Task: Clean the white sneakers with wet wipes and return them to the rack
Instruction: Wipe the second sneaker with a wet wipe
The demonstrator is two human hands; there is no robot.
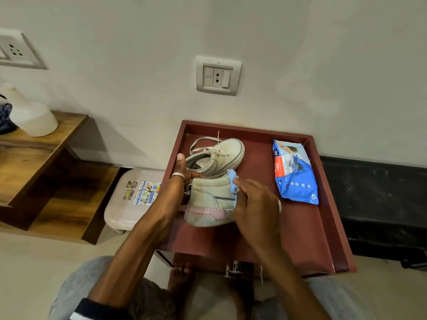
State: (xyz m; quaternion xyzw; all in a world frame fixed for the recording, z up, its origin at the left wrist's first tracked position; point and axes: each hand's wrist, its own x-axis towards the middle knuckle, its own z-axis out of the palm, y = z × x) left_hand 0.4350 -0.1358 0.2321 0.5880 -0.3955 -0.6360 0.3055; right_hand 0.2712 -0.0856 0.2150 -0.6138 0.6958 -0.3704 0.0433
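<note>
Two white sneakers lie on a dark red tray-like top [300, 239]. The near sneaker [208, 199] is tipped on its side with its heel and pink-marked sole toward me. My left hand [180, 179] grips it at the heel opening, thumb pointing up. My right hand [254, 206] pinches a crumpled blue wet wipe [232, 181] against the sneaker's side. The far sneaker [221, 154] lies behind it with its laces loose. A blue wet wipes pack [294, 172] rests at the right of the tray.
A wooden shelf unit [39, 158] stands at the left with a white spray bottle [30, 114] on top. A pale plastic stool [131, 199] sits between shelf and tray. The wall behind carries a socket plate [217, 76]. My knees and a bare foot [180, 276] lie below.
</note>
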